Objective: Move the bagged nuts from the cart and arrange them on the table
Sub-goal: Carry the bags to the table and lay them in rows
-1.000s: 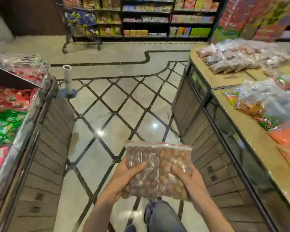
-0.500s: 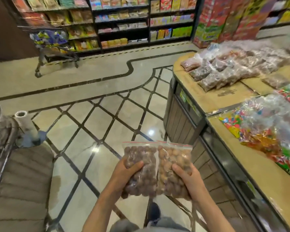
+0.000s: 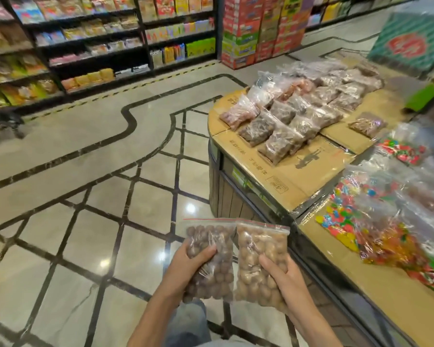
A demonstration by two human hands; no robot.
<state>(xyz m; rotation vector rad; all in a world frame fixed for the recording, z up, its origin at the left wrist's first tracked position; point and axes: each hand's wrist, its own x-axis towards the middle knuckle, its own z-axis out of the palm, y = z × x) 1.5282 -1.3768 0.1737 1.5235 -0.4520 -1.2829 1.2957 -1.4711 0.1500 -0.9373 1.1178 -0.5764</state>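
Two zip bags of nuts are held side by side above the tiled floor (image 3: 90, 221), just short of the table (image 3: 308, 176). The darker bag (image 3: 211, 251) is gripped by the left hand (image 3: 186, 269), thumb laid across its front, fingers curled behind. The paler bag (image 3: 261, 256) is clasped likewise by the right hand (image 3: 283, 279). Both forearms are extended forward. More bagged nuts (image 3: 298, 113) are arranged on the table's cardboard.

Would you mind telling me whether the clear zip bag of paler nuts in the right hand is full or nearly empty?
Full: the clear zip bag of paler nuts bulges with round nuts nearly up to its red seal.
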